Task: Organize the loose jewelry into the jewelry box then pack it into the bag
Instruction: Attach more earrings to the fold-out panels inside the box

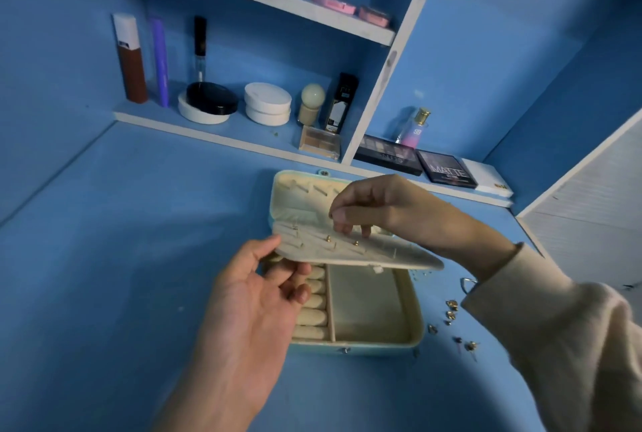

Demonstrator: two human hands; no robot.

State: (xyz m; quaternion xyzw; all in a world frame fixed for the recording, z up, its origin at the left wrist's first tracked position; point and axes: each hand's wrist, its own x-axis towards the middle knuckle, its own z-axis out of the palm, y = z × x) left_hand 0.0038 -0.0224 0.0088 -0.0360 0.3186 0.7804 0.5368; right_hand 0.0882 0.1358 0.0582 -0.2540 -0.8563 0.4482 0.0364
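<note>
Two hands are working over the open jewelry box (415, 310); the left hand (257, 296) is pinching the left edge of the earring panel (382, 254), thumb on top and fingers beneath, and is holding it tilted above the lower tray; the right hand (378, 209) is reaching in from the right with its fingertips bunched down against the panel's upper face; whether they are grasping a stud I cannot tell, as anything there is too small to see. Just beside those fingertips two gold studs (327, 238) are sitting in the panel.

Going by this, the step in hand is seating earrings in the panel, and the sorting is looking far from finished; the next move is calling for a fine pinch on another small piece and a steady panel to push its post through.

Outward from the hands, the box is lying open on the blue worktop (121, 257), toward its back edge under the shelf; the loose jewelry (451, 310) is lying scattered on the worktop just beside the box's right side, below the right sleeve; no bag is showing.
</note>
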